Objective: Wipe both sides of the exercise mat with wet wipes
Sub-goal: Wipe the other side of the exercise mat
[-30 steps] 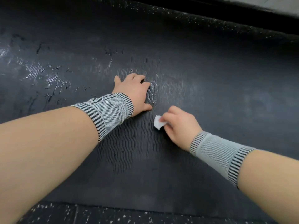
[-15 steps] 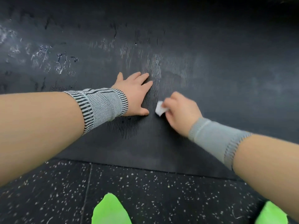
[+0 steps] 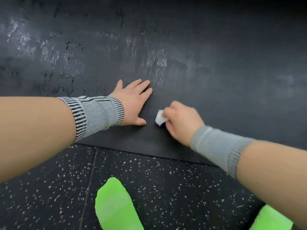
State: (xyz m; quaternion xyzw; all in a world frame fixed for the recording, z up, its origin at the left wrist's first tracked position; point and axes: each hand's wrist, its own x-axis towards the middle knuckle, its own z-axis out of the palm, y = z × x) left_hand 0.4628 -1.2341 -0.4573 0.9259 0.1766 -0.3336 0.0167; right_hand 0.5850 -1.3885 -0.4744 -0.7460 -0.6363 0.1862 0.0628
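A: Mat location?
B: Black exercise mat (image 3: 207, 72) flat on the speckled floor (image 3: 49, 196), near edge just ahead of two green-socked feet (image 3: 114, 206).
A: Left hand?
B: Left hand (image 3: 132, 103) flat on the mat, palm down, fingers loosely spread, holding nothing. Striped wrist band (image 3: 98, 115).
A: Right?
B: Right hand (image 3: 181, 120) curled, pinching a balled white wet wipe (image 3: 160, 117) against the mat, just beside the left thumb. Wet streaks farther up.
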